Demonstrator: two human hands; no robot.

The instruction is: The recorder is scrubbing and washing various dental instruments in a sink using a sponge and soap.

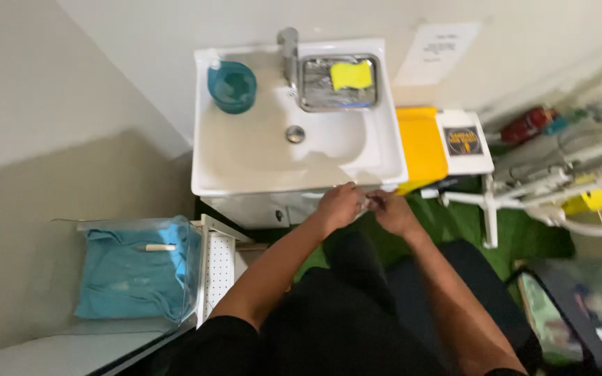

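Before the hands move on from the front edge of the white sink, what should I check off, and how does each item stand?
1. Both hands in view: ok, left hand and right hand meet at the front rim of the white ceramic sink.
2. What they hold: cannot tell, too small.
3. Basin free: ok.
4. Teal plastic cup upright: ok.
5. Yellow sponge in the steel tray: ok.

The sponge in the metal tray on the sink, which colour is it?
The sponge is yellow; the head view shows it lying in the metal tray.
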